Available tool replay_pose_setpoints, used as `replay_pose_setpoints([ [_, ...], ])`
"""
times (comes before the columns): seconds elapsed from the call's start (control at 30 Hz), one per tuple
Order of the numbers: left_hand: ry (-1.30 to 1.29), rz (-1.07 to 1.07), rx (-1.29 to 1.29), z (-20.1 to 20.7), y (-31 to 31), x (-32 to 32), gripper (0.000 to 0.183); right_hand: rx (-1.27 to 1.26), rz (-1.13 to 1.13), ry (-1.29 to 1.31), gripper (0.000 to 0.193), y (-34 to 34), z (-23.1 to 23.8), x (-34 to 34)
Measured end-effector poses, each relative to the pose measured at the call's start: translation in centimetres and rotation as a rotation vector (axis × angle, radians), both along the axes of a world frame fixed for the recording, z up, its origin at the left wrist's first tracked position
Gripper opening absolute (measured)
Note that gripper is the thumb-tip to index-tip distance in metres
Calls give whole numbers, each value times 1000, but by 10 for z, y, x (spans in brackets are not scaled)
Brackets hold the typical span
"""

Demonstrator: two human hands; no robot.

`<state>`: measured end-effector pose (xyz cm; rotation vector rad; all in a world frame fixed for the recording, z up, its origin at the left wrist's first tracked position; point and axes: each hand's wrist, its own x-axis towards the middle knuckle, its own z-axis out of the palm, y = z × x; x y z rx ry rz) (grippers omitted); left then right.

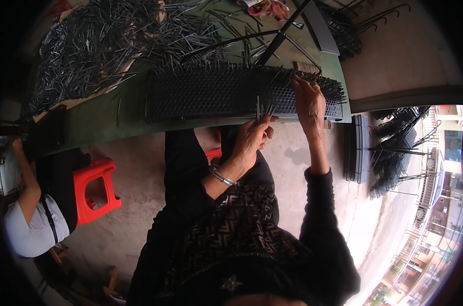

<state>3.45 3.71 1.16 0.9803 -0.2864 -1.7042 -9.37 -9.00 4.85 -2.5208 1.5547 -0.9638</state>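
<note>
A long black tray pierced with rows of small holes (pixel 211 99) lies along the near edge of the green table. Dark thin rods stand upright in its far rows and toward its right end. My left hand (pixel 249 140), with a silver bangle at the wrist, is closed around a small bunch of thin metal rods (pixel 262 108) in front of the tray's near edge. Over the right part of the tray, my right hand (pixel 309 99) is pinched, fingertips down among the standing rods. What sits between those fingertips is hidden.
A big heap of loose dark rods (pixel 99 48) covers the table's far left. A black metal frame (pixel 280 38) rises behind the tray. A person (pixel 37 224) sits at left by a red plastic stool (pixel 96 191). Black racks (pixel 395 148) stand on the floor at right.
</note>
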Motion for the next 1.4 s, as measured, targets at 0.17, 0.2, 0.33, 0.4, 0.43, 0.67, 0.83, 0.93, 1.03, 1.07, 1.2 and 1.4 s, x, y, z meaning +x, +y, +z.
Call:
replay_pose_setpoints([
  [0.17,-17,-19,7,2,-1,1,29,953,207,-364,22,23,9,-6],
  [0.2,-26,-27,-3,2,-1,0,27,950,309,-399,25,23,6,-11],
  [0.33,-72,-5,-35,2,0,-6,24,1039,348,-419,18,19,9,-20],
  [0.4,-56,5,-19,-3,-1,-7,26,1071,360,-462,16,19,16,-18],
  [0.43,-38,13,-3,-5,-1,-6,28,1071,363,-463,16,19,22,-16],
  [0.67,-34,-29,39,-16,-5,2,35,370,6,-523,10,5,19,-7],
  [0.83,22,58,78,-19,-2,-6,32,-21,-2,-278,9,-10,-6,4],
  [0.93,2,34,41,-18,-2,-2,32,-39,16,-217,8,-13,-9,6],
  [1.03,8,-2,32,-14,-1,2,33,-44,38,-184,8,-11,-6,7],
  [1.07,36,-9,30,-13,-1,3,34,10,31,-184,8,-10,-2,7],
  [1.2,18,-4,27,-7,-1,3,36,79,18,-163,8,-13,2,7],
  [1.4,22,-9,-43,-7,0,5,38,-156,32,23,12,-22,-2,17],
])
